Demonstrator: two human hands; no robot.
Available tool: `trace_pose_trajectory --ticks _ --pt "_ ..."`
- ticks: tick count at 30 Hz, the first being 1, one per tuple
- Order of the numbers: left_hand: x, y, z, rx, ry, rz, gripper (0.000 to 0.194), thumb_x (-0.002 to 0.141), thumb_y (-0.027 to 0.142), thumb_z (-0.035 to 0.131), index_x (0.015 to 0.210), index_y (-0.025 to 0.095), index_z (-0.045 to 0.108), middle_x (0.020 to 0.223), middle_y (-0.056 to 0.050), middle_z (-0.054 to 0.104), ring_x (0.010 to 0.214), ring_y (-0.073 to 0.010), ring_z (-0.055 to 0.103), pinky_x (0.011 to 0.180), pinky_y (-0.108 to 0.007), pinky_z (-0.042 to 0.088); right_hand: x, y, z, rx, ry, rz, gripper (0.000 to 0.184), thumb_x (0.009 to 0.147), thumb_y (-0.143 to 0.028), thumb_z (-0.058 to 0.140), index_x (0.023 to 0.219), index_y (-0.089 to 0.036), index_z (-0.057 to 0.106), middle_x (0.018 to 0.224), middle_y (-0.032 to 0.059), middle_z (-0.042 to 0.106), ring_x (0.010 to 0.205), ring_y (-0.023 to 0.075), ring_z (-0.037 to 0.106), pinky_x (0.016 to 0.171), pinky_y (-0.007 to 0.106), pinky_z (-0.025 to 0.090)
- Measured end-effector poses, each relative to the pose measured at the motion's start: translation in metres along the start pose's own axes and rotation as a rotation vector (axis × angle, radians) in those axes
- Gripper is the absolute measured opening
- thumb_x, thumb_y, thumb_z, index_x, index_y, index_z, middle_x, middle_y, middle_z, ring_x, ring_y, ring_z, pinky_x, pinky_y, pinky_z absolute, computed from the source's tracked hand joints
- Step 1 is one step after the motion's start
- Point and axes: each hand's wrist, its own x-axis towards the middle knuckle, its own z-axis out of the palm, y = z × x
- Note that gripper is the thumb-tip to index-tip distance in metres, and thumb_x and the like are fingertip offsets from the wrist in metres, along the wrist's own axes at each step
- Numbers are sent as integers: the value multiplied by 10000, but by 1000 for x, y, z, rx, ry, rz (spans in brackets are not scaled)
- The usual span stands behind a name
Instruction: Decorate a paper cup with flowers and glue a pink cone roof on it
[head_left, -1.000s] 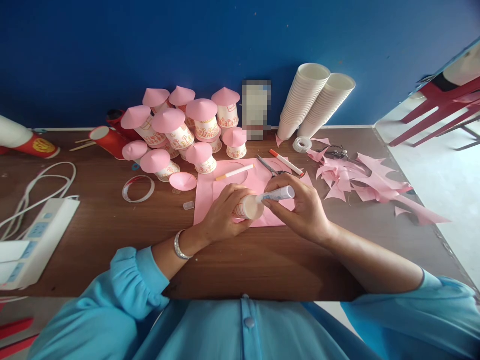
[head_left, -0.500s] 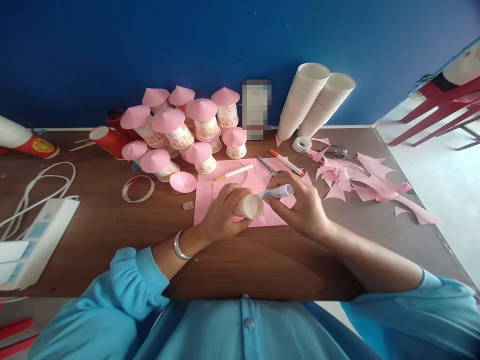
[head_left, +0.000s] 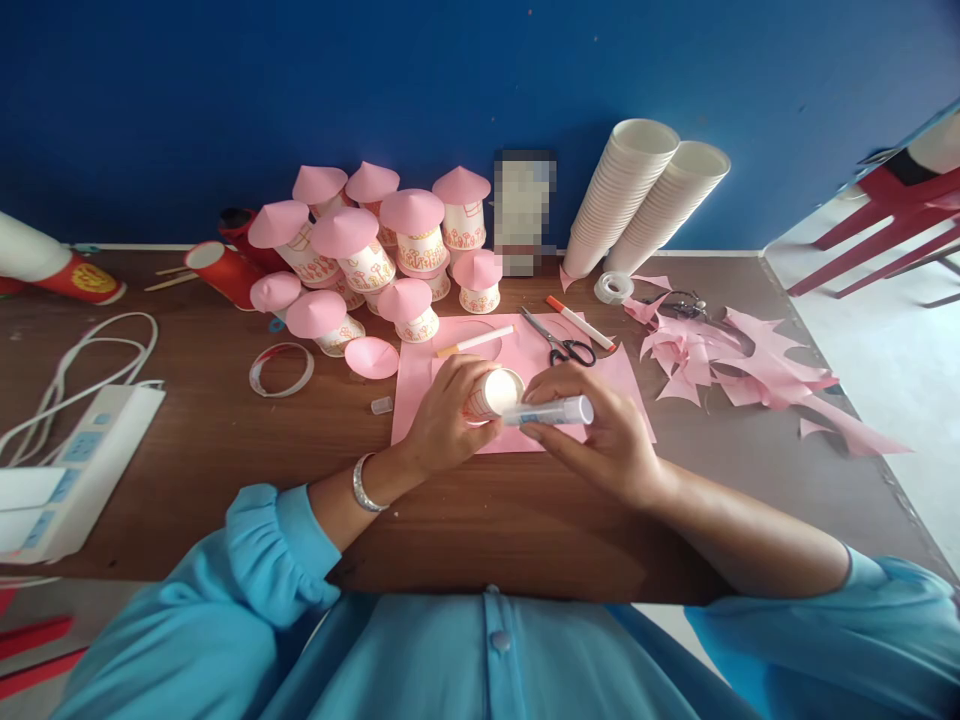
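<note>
My left hand [head_left: 451, 415] is wrapped round a small white paper cup [head_left: 501, 392] with red drawing on its side, its round end facing up toward me. In my right hand [head_left: 600, 432] is a clear glue stick [head_left: 559, 411], gripped between thumb and fingers, its tip at the cup's edge. Pink paper sheets [head_left: 416, 385] lie beneath both hands. Just beyond them are black-handled scissors [head_left: 559, 345], an orange marker [head_left: 581, 325] and a white marker with an orange end [head_left: 476, 341]. A small clear cap [head_left: 381, 405] rests left of my left hand.
Several decorated cups with pink cone tops [head_left: 412, 212] stand at the back left. Two tall paper cup stacks [head_left: 626, 190] lean on the blue wall. Pink scraps [head_left: 697, 360] and a tape roll [head_left: 613, 288] lie right. A power strip [head_left: 90, 470] with white cable sits left.
The glue stick has moved down and left across the cup's edge. My left hand has tilted the cup slightly. The scissors' handles now show more fully, and the whole view has shifted a little.
</note>
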Motion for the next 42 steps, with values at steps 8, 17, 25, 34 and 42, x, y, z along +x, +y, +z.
trace_pose_trajectory --ticks 8,17,25,34,42 --pt "-4 1 4 -42 -91 43 473 915 419 658 1312 206 513 1227 -122 627 1162 -295 582 982 -480 522 2 10 6 -27 -22 -78 120 949 -242 681 1039 -234 601 950 42 670 874 191 658 747 332 539" --pt "-1 2 3 -31 -40 24 486 842 287 739 1273 228 521 1187 -104 634 1116 -280 605 945 -476 549 0 6 -9 -150 -196 -110 107 964 -212 627 1063 -239 597 1011 60 675 864 192 672 739 345 568" --pt "-4 -6 -2 -117 -60 -157 675 828 343 780 1392 204 435 1338 -146 609 1241 -306 616 1035 -500 541 11 22 -14 156 101 192 179 885 -320 764 979 -231 640 957 34 710 810 180 693 699 338 615" --pt "-16 7 -48 22 -39 -143 811 832 358 806 1512 233 382 1480 -176 534 1376 -329 528 1153 -550 470 5 49 0 835 100 563 307 787 -382 870 966 -222 680 945 32 747 892 207 760 693 305 646" --pt "-22 40 -69 -193 95 -251 486 869 232 767 1330 236 613 1078 -56 633 774 -109 630 709 -261 591 4 24 19 1122 -10 614 338 887 -505 759 973 -183 704 720 -3 657 590 95 591 551 200 508"
